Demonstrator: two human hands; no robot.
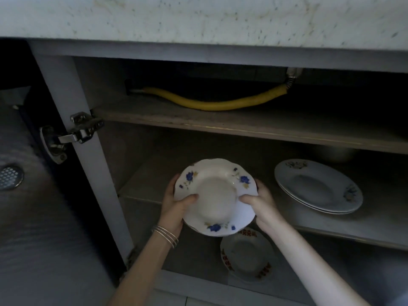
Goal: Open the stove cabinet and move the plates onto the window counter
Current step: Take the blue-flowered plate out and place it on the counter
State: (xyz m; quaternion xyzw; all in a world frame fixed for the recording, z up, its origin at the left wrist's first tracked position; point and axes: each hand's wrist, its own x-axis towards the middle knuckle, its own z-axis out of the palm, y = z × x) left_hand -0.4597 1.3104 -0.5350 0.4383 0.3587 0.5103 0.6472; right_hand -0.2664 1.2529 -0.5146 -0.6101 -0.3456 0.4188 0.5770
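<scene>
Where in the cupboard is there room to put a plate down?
The middle shelf is bare left of the oval plates, behind the blue-flower plates in both hands. The top shelf is bare in front of the yellow hose. The right side is crowded.

Glossy glazed ceramic on the blue-flowered plate (215, 196), with the same smooth sheen on the stacked plates (318, 187) to the right. Speckled matt stone along the countertop (198, 21); shiny metal at the hinge (76, 134); dull, scuffed board on the shelf (242, 123).
</scene>
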